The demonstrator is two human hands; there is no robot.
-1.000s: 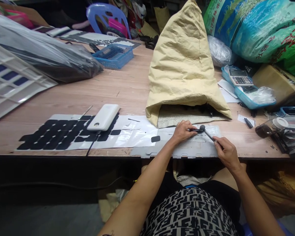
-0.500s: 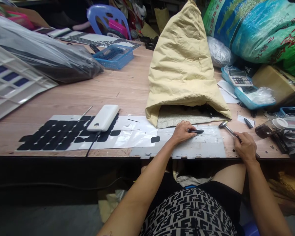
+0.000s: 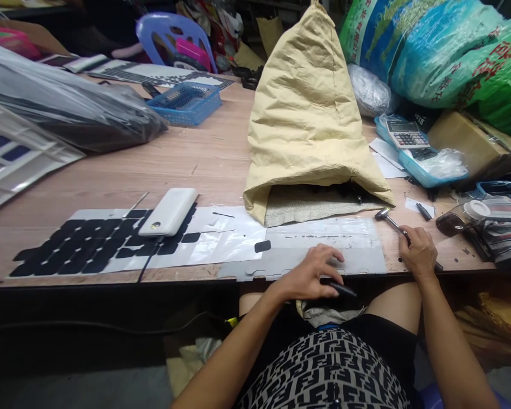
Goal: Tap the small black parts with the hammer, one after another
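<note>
My left hand (image 3: pixel 317 272) is at the table's front edge, its fingers spread. A short, slim black piece (image 3: pixel 344 290) is beside its thumb, beyond the edge and above my lap; I cannot tell whether the thumb touches it. Below the left hand's fingers lies a grey board (image 3: pixel 357 258) with a clear, scuffed sheet on it. My right hand (image 3: pixel 419 251) is wrapped round the handle of a small hammer (image 3: pixel 383 215). The hammer's metal head rests at the board's right side. A yellow woven sack (image 3: pixel 306 130) stands behind the board, its mouth facing me.
To the left, a white power bank (image 3: pixel 170 211) with a cable lies on a sheet of black rounded patches (image 3: pixel 74 244). A brown-filled jar (image 3: pixel 455 218), a small black piece (image 3: pixel 423 212) and a calculator (image 3: pixel 406 133) are at the right. A blue basket (image 3: pixel 191 105) stands further back.
My left hand has come back from the board to the table edge and its fingers have opened. The black piece it held is now past the edge. The right hand still holds the hammer.
</note>
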